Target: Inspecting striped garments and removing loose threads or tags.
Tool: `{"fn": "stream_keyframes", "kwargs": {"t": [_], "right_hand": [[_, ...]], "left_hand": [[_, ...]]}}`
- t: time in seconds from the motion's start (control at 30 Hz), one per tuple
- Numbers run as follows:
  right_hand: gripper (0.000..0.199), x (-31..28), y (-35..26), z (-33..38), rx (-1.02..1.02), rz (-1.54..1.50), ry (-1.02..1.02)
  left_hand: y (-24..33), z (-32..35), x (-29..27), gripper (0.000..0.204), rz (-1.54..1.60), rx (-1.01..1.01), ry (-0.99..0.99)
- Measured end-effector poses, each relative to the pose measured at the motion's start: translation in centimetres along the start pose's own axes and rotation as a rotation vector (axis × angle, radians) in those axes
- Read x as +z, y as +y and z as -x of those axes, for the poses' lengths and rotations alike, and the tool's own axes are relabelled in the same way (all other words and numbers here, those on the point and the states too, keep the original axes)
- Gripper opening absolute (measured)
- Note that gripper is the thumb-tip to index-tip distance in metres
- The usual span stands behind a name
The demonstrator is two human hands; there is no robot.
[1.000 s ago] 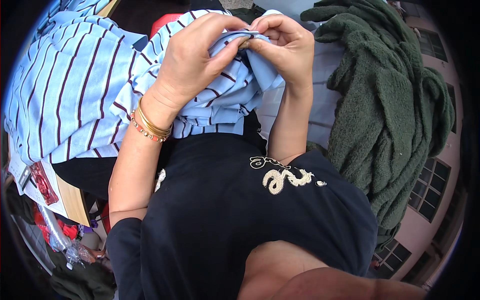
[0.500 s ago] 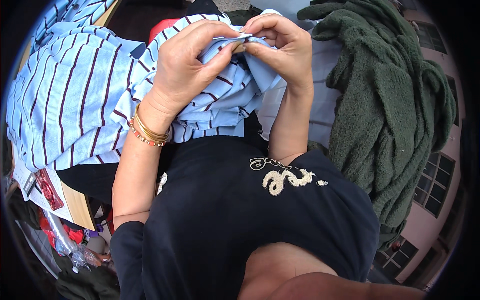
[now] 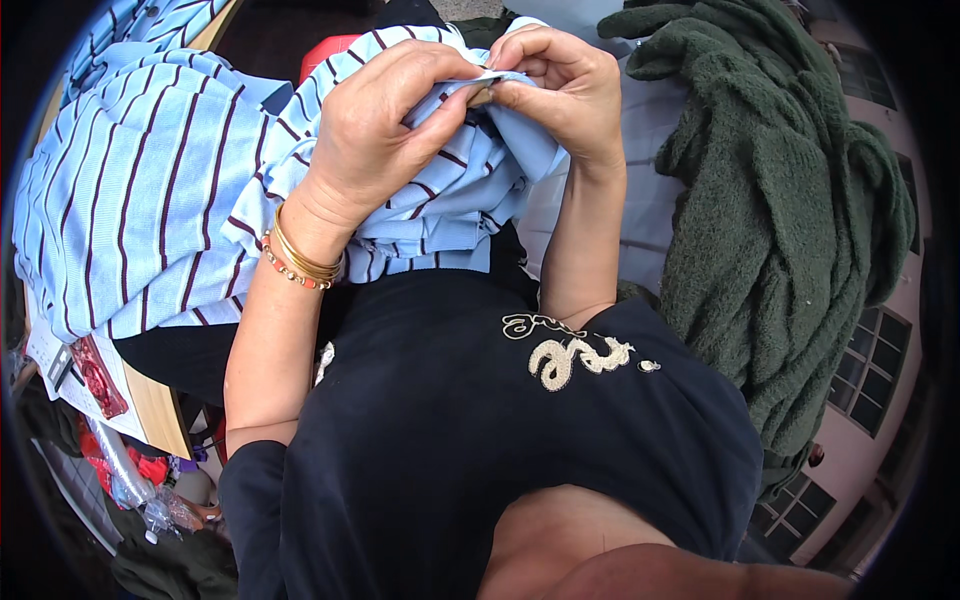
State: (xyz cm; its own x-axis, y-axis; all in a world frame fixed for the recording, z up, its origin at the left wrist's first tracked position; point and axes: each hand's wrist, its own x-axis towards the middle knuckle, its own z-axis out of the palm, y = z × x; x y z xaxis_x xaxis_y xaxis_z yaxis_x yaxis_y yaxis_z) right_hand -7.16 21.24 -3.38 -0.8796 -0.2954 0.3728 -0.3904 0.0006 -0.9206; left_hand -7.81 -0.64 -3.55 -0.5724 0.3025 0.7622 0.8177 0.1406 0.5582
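Observation:
A light-blue knit garment with dark stripes (image 3: 430,215) lies bunched in my lap. My left hand (image 3: 385,125) pinches a folded edge of it between thumb and fingers. Close beside it, my right hand (image 3: 560,95) pinches the same edge, its fingers curled. The two thumbs almost meet under the fold, and a small beige bit shows between them; I cannot make out what it is. Gold bangles and a beaded bracelet (image 3: 295,265) circle my left wrist.
More light-blue striped knitwear (image 3: 130,190) is heaped at the left over a wooden table (image 3: 155,410). Dark green fuzzy knitwear (image 3: 750,220) hangs in a pile at the right, beside a pale grey plastic surface (image 3: 640,190). Something red (image 3: 325,55) shows behind the garment. A clear plastic bottle (image 3: 125,470) is at lower left.
Both hands keep their pinch on the garment's edge with only tiny finger shifts. The fold between them has turned slightly, and the right hand is a little closer to the left.

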Motion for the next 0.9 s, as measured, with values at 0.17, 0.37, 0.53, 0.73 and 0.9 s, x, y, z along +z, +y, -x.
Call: {"fn": "stream_keyframes", "kwargs": {"t": [0.17, 0.37, 0.53, 0.73, 0.9], "right_hand": [[0.021, 0.4, 0.4, 0.1, -0.002, -0.027, 0.038], [0.020, 0.7, 0.6, 0.1, 0.014, -0.038, 0.058], [0.020, 1.6, 0.5, 0.2, 0.035, 0.001, 0.118], [0.020, 1.8, -0.2, 0.2, 0.023, 0.111, 0.134], [0.019, 2.7, -1.8, 0.0, 0.009, 0.254, 0.107]], "left_hand": [[-0.2, -0.1, 0.0, 0.017, 0.000, -0.001, 0.012], [-0.2, 0.0, 0.1, 0.015, 0.006, -0.024, 0.033], [-0.1, 0.1, 0.1, 0.015, -0.062, -0.016, 0.049], [-0.1, 0.2, 0.4, 0.016, -0.103, 0.011, 0.076], [0.2, 0.1, -0.1, 0.017, -0.269, 0.120, 0.081]]}}
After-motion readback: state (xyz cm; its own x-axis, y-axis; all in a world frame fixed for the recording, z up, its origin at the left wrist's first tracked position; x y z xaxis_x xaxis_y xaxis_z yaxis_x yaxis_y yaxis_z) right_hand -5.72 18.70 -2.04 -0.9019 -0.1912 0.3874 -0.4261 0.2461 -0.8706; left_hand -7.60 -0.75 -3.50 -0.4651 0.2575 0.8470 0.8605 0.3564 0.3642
